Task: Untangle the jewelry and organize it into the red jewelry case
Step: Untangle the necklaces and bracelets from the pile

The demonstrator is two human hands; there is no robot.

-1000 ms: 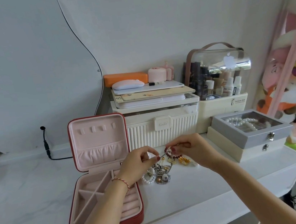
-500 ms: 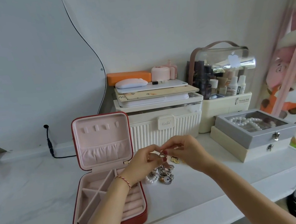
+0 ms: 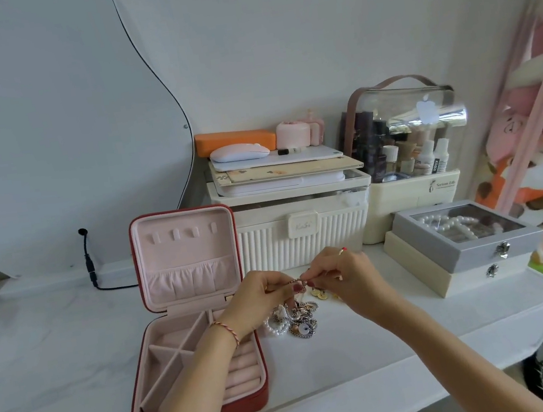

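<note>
Above the tangled jewelry [image 3: 293,318], left hand [image 3: 258,299] and right hand [image 3: 345,275] pinching one strand, red jewelry case [image 3: 253,391] alongside.

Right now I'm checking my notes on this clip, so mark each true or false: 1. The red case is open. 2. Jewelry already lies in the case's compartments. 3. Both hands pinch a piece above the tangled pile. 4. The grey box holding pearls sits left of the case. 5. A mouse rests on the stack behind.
1. True: the red case stands open, lid up.
2. False: the compartments in view hold nothing.
3. True: the left hand and right hand pinch a piece over the pile.
4. False: the grey box sits to the right.
5. True: the mouse rests there.
</note>
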